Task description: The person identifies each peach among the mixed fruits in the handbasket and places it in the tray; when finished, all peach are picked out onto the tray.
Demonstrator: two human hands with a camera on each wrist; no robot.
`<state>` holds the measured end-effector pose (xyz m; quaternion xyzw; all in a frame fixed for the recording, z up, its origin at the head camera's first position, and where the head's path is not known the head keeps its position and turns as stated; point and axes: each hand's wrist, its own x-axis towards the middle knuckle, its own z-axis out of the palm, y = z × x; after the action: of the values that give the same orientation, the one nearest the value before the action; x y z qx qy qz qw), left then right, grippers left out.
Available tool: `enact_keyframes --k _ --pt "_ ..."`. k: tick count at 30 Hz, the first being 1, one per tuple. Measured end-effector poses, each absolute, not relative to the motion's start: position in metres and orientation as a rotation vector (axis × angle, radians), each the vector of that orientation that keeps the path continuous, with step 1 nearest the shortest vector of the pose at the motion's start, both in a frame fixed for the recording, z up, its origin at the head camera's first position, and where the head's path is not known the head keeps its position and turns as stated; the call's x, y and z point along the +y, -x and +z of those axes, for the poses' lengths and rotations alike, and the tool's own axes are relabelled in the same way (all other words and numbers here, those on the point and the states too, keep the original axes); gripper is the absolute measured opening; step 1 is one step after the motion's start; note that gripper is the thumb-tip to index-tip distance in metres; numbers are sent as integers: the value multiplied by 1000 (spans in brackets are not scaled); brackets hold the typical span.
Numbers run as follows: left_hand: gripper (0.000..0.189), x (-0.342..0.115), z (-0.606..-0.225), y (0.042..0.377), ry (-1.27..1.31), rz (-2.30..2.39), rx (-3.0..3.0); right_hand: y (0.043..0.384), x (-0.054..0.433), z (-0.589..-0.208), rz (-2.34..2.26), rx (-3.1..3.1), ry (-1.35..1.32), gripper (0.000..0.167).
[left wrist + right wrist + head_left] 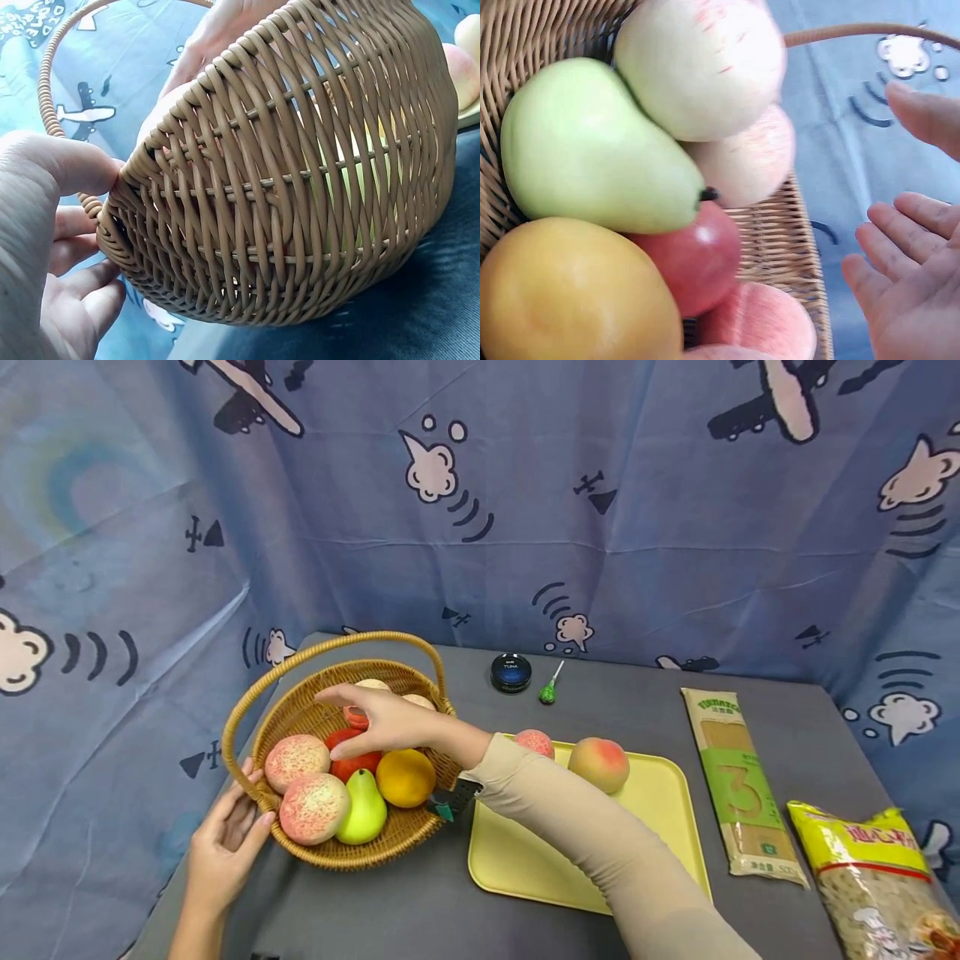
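Note:
A wicker basket [306, 717] with an arched handle holds several fruits. My left hand [219, 842] grips its left rim, thumb on one side and fingers on the other, as the left wrist view also shows. Over the fruit my right hand [390, 717] hovers with fingers and thumb spread and nothing between them. Below it lie two speckled peaches [315, 808], a green pear [363, 810], an orange [406, 778] and a red round fruit [697, 259]. More fruits at the back are partly hidden by the right hand.
Right of the basket, a yellow tray [540, 877] bears two peaches [598, 765], partly behind my right sleeve. A dark tuna tin [511, 672] and a green lollipop [548, 692] lie behind. Noodles [745, 785] and a yellow-topped bag [873, 881] are at the far right.

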<state>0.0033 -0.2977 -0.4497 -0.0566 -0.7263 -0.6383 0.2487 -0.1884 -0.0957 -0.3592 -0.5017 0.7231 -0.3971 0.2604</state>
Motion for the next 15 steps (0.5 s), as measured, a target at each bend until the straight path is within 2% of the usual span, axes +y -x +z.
enact_keyframes --k 4,15 --pt "52 -295 -446 -5 18 -1753 -2035 190 -111 -367 -1028 1934 1292 72" --pt "51 -294 -447 -3 76 -1786 -1971 193 -144 -385 -904 1944 1172 72"
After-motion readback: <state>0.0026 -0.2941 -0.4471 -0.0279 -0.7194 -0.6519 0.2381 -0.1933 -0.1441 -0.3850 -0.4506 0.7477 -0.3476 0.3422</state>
